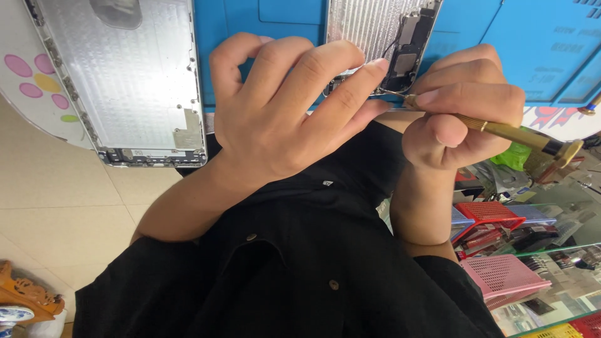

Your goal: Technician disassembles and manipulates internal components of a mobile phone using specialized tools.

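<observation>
My left hand (pixel 285 109) rests with fingers spread on the near end of an opened phone housing (pixel 375 31), its fingertips pressing the lower edge. My right hand (pixel 460 116) grips a brass-coloured screwdriver (pixel 501 130), with the thin tip touching the phone's lower corner close to my left fingertips. The phone lies on a blue work mat (pixel 476 37). A second, larger silver phone back shell (pixel 125 81) lies to the left, overhanging the edge of the table.
Below the table are my black shirt (pixel 294 269) and a beige tiled floor (pixel 56 194). To the right a glass shelf holds red and pink plastic baskets (pixel 501 272) and small parts. A floral-patterned table edge (pixel 31 81) shows at the left.
</observation>
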